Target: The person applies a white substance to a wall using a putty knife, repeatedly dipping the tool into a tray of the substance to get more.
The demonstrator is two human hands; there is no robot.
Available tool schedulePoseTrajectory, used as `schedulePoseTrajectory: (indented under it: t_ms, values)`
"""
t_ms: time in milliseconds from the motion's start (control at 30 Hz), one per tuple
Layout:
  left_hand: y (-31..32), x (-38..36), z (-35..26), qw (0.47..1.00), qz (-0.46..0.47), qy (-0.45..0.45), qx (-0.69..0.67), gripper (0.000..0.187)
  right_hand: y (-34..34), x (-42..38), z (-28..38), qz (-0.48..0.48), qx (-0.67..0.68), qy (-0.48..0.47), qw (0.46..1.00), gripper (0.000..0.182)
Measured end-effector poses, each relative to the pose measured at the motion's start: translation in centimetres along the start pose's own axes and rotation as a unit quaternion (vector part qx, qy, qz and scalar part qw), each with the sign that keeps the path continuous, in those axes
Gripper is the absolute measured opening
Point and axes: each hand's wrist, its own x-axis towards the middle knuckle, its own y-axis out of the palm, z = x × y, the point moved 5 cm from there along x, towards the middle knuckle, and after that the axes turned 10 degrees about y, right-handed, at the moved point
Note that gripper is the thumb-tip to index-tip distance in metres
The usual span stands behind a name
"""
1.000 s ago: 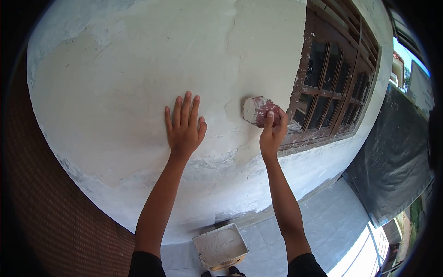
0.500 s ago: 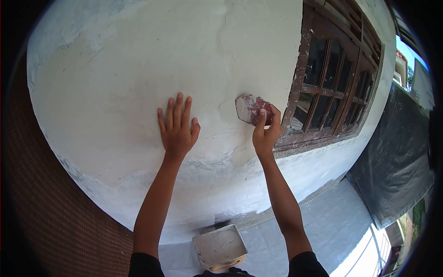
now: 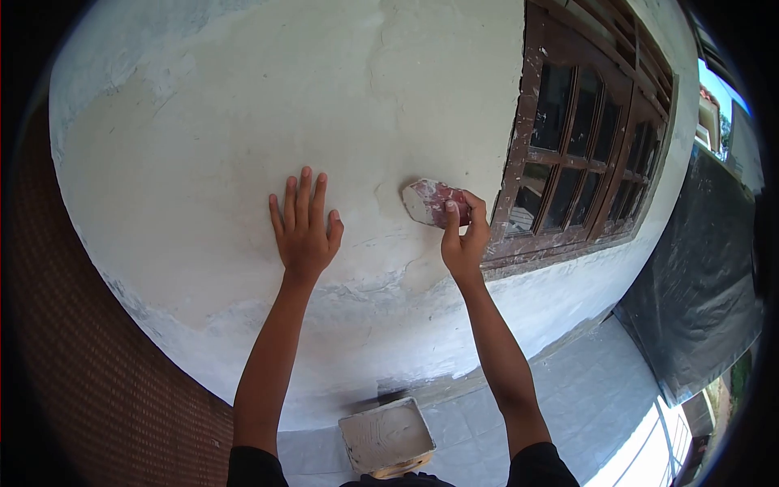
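My left hand (image 3: 306, 233) lies flat on the pale wall (image 3: 243, 105), fingers spread and stretched upward, holding nothing. To its right, my right hand (image 3: 466, 243) grips a dark red, flat-faced hand scraper (image 3: 436, 203) between thumb and fingers. Its left part is smeared with whitish putty and lies against or very close to the wall. My thumb is on the near face of the scraper; the other fingers are partly hidden behind it. Patches of beige and bluish-white coating cover the wall around both hands.
Right of my right hand is a brown wooden window (image 3: 568, 154) with paint-spotted frames. Below stands a rectangular tub (image 3: 388, 437) of whitish paste on a grey floor sheet (image 3: 471, 430). A dark tarp (image 3: 690, 284) hangs at the right; a brown woven surface (image 3: 105, 349) is at the left.
The scraper in my right hand has shifted slightly left and down along the wall, and its angle has turned a little. My left hand stays flat; the view has moved slightly.
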Motion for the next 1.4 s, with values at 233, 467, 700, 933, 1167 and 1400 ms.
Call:
schedulePoseTrajectory:
  t_ms: [233, 467, 700, 933, 1167, 1400]
  values:
    - [0.0, -0.2, 0.0, 1.000, -0.006, -0.019, 0.005, 0.057, -12.7, 3.7, -8.8, -0.401, 0.182, 0.288, 0.851, 0.044]
    - [-0.1, 0.0, -0.1, 1.000, 0.002, -0.001, 0.005, 0.057, -7.3, 4.2, -5.6, -0.161, 0.282, 0.163, 0.932, 0.032]
    - [-0.1, -0.1, 0.0, 1.000, 0.001, 0.004, -0.001, 0.057, -7.2, 5.1, -8.9, -0.192, 0.158, 0.198, 0.948, 0.030]
    - [0.0, 0.0, -0.4, 1.000, 0.005, -0.003, 0.008, 0.057, -11.9, 4.8, -8.6, -0.264, 0.264, 0.205, 0.905, 0.033]
    - [0.0, 0.0, -0.2, 1.000, 0.001, 0.002, 0.003, 0.057, -3.6, 5.0, -5.5, 0.110, 0.061, 0.088, 0.988, 0.026]
    - [0.2, -0.1, -0.3, 1.000, -0.002, -0.004, 0.017, 0.057, -9.9, 5.2, -8.2, -0.256, 0.245, 0.199, 0.914, 0.031]
